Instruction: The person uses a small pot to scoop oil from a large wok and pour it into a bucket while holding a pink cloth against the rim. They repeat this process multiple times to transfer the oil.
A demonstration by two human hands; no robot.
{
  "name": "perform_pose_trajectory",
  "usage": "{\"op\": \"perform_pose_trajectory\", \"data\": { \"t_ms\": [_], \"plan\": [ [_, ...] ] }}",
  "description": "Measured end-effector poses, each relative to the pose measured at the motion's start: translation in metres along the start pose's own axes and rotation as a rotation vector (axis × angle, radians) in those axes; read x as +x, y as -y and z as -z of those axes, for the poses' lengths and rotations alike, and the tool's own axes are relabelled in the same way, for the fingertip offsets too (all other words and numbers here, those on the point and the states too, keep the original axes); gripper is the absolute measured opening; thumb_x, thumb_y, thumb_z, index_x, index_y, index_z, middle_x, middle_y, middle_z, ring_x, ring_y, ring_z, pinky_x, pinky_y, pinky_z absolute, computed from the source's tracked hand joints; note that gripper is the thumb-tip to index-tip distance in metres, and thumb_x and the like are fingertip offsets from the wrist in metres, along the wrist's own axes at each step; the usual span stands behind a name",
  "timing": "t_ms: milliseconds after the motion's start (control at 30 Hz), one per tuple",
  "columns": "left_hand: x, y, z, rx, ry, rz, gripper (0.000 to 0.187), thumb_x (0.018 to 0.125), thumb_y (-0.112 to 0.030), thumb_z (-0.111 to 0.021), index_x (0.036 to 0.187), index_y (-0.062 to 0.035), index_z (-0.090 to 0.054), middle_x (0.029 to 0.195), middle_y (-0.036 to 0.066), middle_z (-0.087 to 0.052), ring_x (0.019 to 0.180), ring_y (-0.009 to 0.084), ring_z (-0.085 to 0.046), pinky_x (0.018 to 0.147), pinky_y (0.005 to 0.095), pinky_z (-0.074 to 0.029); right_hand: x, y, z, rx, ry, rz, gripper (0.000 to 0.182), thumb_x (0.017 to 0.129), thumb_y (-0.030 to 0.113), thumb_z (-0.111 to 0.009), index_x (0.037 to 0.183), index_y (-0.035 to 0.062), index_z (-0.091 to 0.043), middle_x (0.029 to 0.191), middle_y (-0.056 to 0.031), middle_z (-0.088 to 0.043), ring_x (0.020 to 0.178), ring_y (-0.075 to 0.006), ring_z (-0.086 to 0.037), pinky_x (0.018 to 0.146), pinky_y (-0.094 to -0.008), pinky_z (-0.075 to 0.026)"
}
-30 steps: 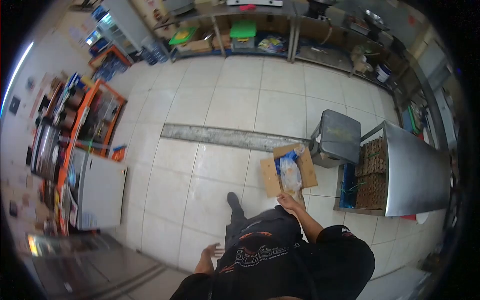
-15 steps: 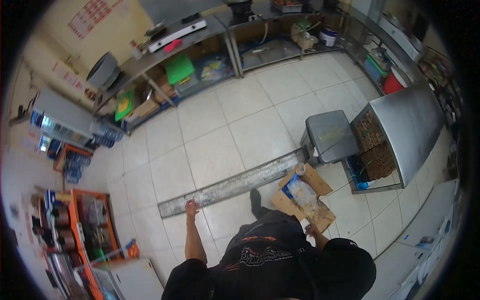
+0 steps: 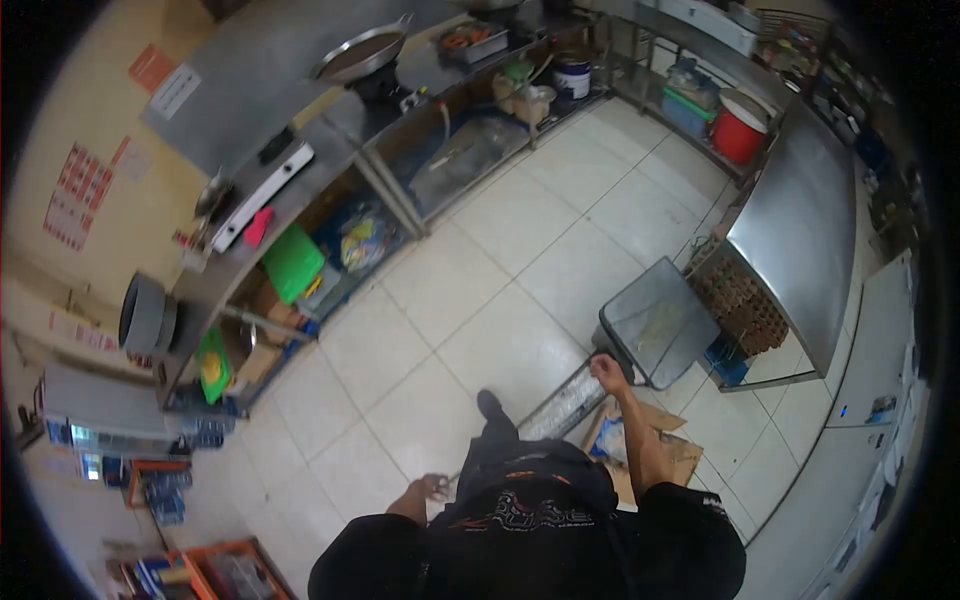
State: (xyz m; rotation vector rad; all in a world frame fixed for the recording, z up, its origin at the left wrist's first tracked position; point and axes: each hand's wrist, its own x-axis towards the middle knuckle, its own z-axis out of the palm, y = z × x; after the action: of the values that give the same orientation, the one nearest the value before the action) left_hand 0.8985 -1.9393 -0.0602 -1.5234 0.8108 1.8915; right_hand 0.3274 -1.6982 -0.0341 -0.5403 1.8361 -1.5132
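My right hand (image 3: 608, 374) is held out in front, over the drain channel (image 3: 563, 405) and beside the grey lidded bin (image 3: 662, 325). Its fingers look curled, and whether anything is between them is too small to tell. Low on the left, near my body, my left hand (image 3: 434, 487) hangs above the floor tiles with its fingers partly bent; I cannot make out anything in it. An opened cardboard box (image 3: 680, 455) with plastic inside lies on the floor, partly hidden behind my right forearm.
A steel counter (image 3: 340, 135) with a wok (image 3: 365, 55) and a white stove (image 3: 262, 195) runs along the left and back. On the right stand a steel table (image 3: 800, 230) with egg trays (image 3: 738, 300) below, a red bucket (image 3: 739, 130) and white fridges (image 3: 860, 390).
The view has turned and moved forward toward the counter. My right hand has swung forward past the box, while my left hand has dropped back closer to my body.
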Motion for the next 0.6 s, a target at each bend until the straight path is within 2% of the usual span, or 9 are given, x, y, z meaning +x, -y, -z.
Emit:
{"op": "perform_pose_trajectory", "data": {
  "t_ms": [33,100,167,200,300,367,400,500,600],
  "plan": [
    [-0.018,-0.042,0.000,0.091,-0.212,0.202,0.026,0.085,-0.027,-0.058,0.105,-0.0092,-0.059,0.102,0.009,-0.063,0.088,0.0268,-0.062,0.071,0.0459,-0.052,0.036,0.036,0.001,-0.041,-0.033,0.098,0.013,0.090,0.008,-0.053,0.098,-0.0024,-0.054,0.079,-0.0061,-0.059,0.072,-0.0126,-0.058,0.063,-0.0284,-0.050],
    [-0.035,-0.125,0.016,0.085,-0.288,0.073,0.029,0.086,-0.030,-0.058,0.106,-0.0092,-0.057,0.100,0.010,-0.064,0.086,0.0261,-0.062,0.070,0.0449,-0.052,0.107,0.078,-0.009,-0.068,-0.082,0.209,0.013,0.091,0.005,-0.051,0.101,-0.0034,-0.053,0.081,-0.0068,-0.059,0.074,-0.0128,-0.058,0.066,-0.0289,-0.051],
    [-0.021,-0.202,0.057,0.408,-0.104,-0.550,0.032,0.088,-0.034,-0.053,0.111,-0.0125,-0.050,0.100,0.013,-0.064,0.089,0.0271,-0.063,0.072,0.0456,-0.052,0.153,0.079,-0.017,0.036,-0.182,0.054,0.015,0.093,0.009,-0.049,0.103,-0.0013,-0.053,0.081,-0.0062,-0.059,0.074,-0.0135,-0.058,0.067,-0.0285,-0.050],
    [0.021,-0.273,0.054,-0.089,-0.326,-0.125,0.030,0.089,-0.034,-0.051,0.110,-0.0133,-0.050,0.101,0.012,-0.064,0.089,0.0271,-0.063,0.073,0.0485,-0.051,0.171,0.061,-0.018,-0.021,-0.210,0.091,0.016,0.094,0.014,-0.049,0.096,0.0002,-0.056,0.076,-0.0055,-0.059,0.070,-0.0130,-0.058,0.065,-0.0281,-0.049],
    [0.063,-0.478,0.037,0.085,-0.303,-0.228,0.039,0.093,-0.038,-0.043,0.123,-0.0132,-0.048,0.109,0.013,-0.063,0.091,0.0307,-0.064,0.075,0.0560,-0.050,0.189,-0.041,-0.012,-0.203,-0.101,-0.066,0.019,0.084,0.018,-0.058,0.086,0.0005,-0.062,0.071,-0.0079,-0.064,0.066,-0.0159,-0.061,0.060,-0.0331,-0.049],
    [0.099,-0.618,0.027,0.363,-0.094,-0.353,0.040,0.096,-0.038,-0.035,0.125,-0.0148,-0.049,0.109,0.014,-0.063,0.094,0.0315,-0.063,0.075,0.0567,-0.050,0.149,-0.021,-0.030,-0.681,-0.287,-0.301,0.030,0.083,0.030,-0.056,0.097,0.0037,-0.063,0.085,-0.0219,-0.065,0.079,-0.0376,-0.064,0.068,-0.0446,-0.050],
    [0.084,-0.696,-0.013,0.320,-0.197,-0.327,0.041,0.096,-0.040,-0.033,0.126,-0.0153,-0.048,0.111,0.014,-0.062,0.099,0.0301,-0.061,0.079,0.0541,-0.049,0.130,-0.154,-0.040,-0.829,-0.360,-0.333,0.040,0.083,0.038,-0.057,0.101,0.0026,-0.062,0.091,-0.0224,-0.064,0.084,-0.0352,-0.063,0.071,-0.0456,-0.049],
    [0.048,-0.911,-0.111,0.402,-0.137,-0.649,0.037,0.090,-0.037,-0.050,0.120,-0.0145,-0.049,0.107,0.011,-0.062,0.098,0.0235,-0.060,0.079,0.0484,-0.048,0.098,-0.060,0.003,0.048,-0.413,-0.812,0.040,0.086,0.038,-0.054,0.101,0.0021,-0.062,0.092,-0.0208,-0.065,0.084,-0.0333,-0.063,0.071,-0.0449,-0.049],
    [0.048,-1.084,-0.206,0.447,-0.078,-0.887,0.036,0.090,-0.038,-0.051,0.117,-0.0142,-0.049,0.103,0.009,-0.064,0.095,0.0224,-0.061,0.075,0.0458,-0.049,0.138,-0.025,0.028,0.329,-0.572,-1.011,0.040,0.088,0.038,-0.052,0.100,0.0016,-0.062,0.092,-0.0193,-0.065,0.084,-0.0313,-0.062,0.072,-0.0442,-0.048]
  ]
}}
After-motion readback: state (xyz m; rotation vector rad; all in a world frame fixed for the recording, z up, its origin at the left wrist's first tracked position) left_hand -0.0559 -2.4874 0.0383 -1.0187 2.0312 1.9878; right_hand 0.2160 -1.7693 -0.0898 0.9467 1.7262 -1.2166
